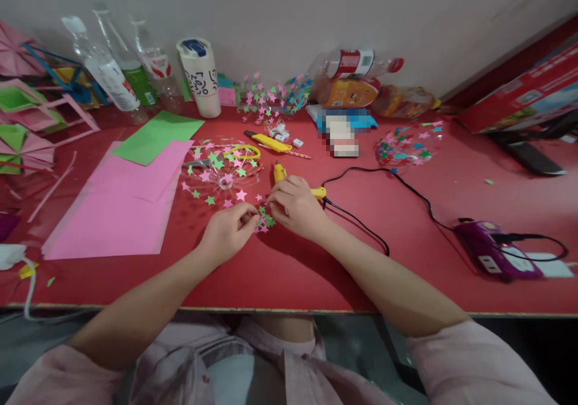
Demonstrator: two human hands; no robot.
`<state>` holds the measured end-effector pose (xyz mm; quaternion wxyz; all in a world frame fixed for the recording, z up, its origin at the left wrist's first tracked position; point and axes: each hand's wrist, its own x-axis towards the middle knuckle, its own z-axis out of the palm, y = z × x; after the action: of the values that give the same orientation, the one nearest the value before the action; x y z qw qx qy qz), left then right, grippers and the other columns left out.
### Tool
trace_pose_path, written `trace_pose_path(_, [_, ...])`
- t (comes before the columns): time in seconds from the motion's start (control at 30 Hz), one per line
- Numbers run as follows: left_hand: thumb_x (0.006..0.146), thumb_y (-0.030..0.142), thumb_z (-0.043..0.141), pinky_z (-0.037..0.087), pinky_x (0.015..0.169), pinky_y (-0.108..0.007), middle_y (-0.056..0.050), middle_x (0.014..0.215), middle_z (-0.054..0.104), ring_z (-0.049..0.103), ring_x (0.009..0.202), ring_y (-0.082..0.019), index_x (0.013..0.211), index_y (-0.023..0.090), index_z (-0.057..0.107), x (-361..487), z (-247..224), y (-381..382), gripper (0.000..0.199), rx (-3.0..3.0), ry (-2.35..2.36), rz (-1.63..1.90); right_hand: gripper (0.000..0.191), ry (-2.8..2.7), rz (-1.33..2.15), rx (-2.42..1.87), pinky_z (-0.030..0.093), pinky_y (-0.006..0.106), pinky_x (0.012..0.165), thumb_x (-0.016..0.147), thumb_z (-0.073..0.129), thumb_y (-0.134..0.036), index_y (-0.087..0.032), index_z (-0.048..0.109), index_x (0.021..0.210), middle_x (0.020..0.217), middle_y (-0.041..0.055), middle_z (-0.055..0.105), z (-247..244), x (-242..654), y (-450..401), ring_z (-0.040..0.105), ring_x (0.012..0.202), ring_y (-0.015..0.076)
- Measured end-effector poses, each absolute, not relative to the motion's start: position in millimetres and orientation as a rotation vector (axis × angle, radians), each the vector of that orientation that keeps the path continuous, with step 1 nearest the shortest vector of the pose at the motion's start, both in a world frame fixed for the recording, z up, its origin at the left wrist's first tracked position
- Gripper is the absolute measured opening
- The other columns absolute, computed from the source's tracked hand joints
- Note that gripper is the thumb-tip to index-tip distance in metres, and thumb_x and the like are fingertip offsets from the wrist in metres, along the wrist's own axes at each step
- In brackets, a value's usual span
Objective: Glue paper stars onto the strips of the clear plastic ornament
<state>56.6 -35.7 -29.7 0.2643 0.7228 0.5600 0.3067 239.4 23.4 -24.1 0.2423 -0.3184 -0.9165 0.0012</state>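
My left hand (pixel 231 231) is closed in a pinch at the left edge of a small pile of pink and green paper stars (pixel 266 219). Whatever is between its fingertips is hidden. Over the right side of the pile, my right hand (pixel 295 206) has its fingers curled together, and I cannot make out what they hold. Partly hidden behind that hand lies a yellow glue gun (pixel 279 172) with a black cord. Just beyond my left hand stands a clear plastic bottle piece (pixel 224 181), cut into spread strips with pink and green stars on them.
Yellow scissors (pixel 248 151) and a yellow box cutter (pixel 271 142) lie farther back. Pink paper (pixel 112 206) and green paper (pixel 158 135) are on the left. The cord (pixel 419 197) runs right to a purple power strip (pixel 492 251). Bottles and a white tumbler (pixel 201 80) line the wall.
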Motion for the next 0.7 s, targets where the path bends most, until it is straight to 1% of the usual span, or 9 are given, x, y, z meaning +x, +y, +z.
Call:
trace_pose_path(0.07, [0.083,0.032,0.051,0.033,0.048,-0.020,0.005,0.054,0.053,0.046,0.046,-0.008,0.080,0.018,0.059,57,-29,-35,0.016,1.838,1.507,0.841,0.014,-2.440,0.187,-0.822,0.038,0.033,0.074,0.084,0.050,-0.019,-0.017,0.060,0.075,0.080,0.0041,0.059,-20,239,20,0.046,0.078,0.0167])
trace_pose_path(0.13, [0.084,0.034,0.050,0.034,0.048,-0.020,0.006,0.052,0.051,0.046,0.045,-0.008,0.076,0.018,0.057,58,-27,-35,0.020,1.769,1.458,0.846,0.014,-2.431,0.296,-0.756,0.039,0.032,0.074,0.085,0.049,-0.019,-0.018,0.059,0.075,0.080,0.0033,0.059,-18,237,16,0.047,0.078,0.0162])
trace_pose_path(0.3, [0.086,0.030,0.047,0.032,0.047,-0.020,0.006,0.051,0.049,0.043,0.043,-0.007,0.072,0.018,0.052,58,-24,-38,0.018,1.785,1.404,0.885,0.015,-2.445,0.365,-0.698,0.039,0.035,0.076,0.086,0.048,-0.020,-0.020,0.059,0.076,0.079,0.0022,0.059,-18,233,11,0.047,0.078,0.0162])
trace_pose_path(0.43, [0.083,0.029,0.051,0.031,0.046,-0.019,0.007,0.052,0.049,0.041,0.044,-0.007,0.074,0.018,0.054,58,-23,-40,0.014,1.788,1.398,0.944,0.015,-2.346,0.455,-0.704,0.040,0.033,0.074,0.087,0.050,-0.020,-0.020,0.059,0.075,0.079,0.0025,0.059,-16,232,10,0.048,0.078,0.0152])
trace_pose_path(0.7, [0.081,0.023,0.049,0.031,0.046,-0.019,0.007,0.051,0.047,0.039,0.045,-0.006,0.071,0.018,0.053,58,-22,-42,0.012,1.793,1.390,0.989,0.013,-2.274,0.606,-0.742,0.040,0.030,0.072,0.085,0.053,-0.020,-0.020,0.059,0.073,0.077,0.0009,0.058,-12,232,8,0.050,0.076,0.0136])
